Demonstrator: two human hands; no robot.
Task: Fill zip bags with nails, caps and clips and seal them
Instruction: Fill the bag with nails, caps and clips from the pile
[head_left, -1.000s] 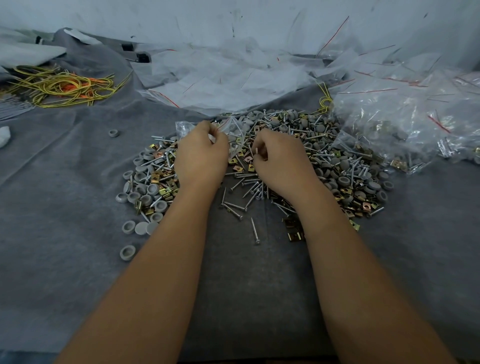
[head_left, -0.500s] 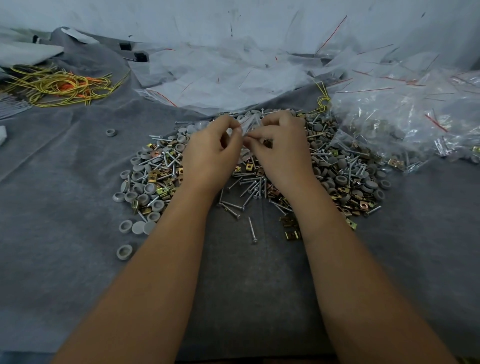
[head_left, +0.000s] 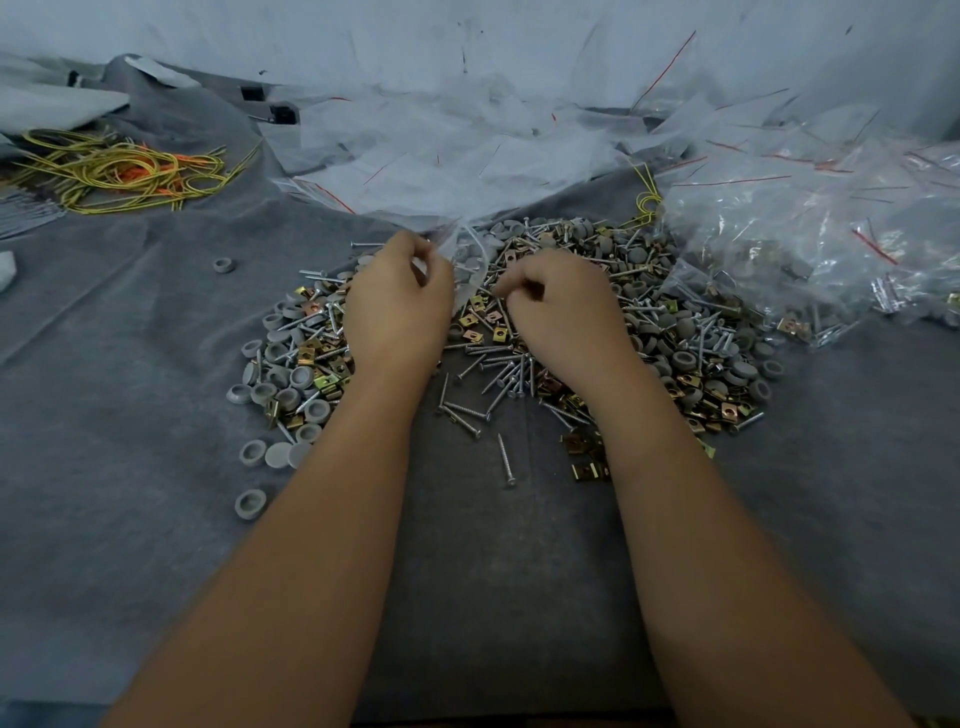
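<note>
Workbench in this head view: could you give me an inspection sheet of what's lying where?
Surface: grey felt cloth covers the bench, creased at the left.
Job's things: mixed pile of nails, grey caps and brass clips at the centre; empty zip bags behind it; filled bags at the right.
Clutter: a loose cap and a stray nail apart from the pile.
Hands: left hand pinches a clear bag; right hand has curled fingers over the pile, what it holds cannot be told.
Cables: yellow and orange ties at the far left.
Surroundings: pale wall behind.
</note>
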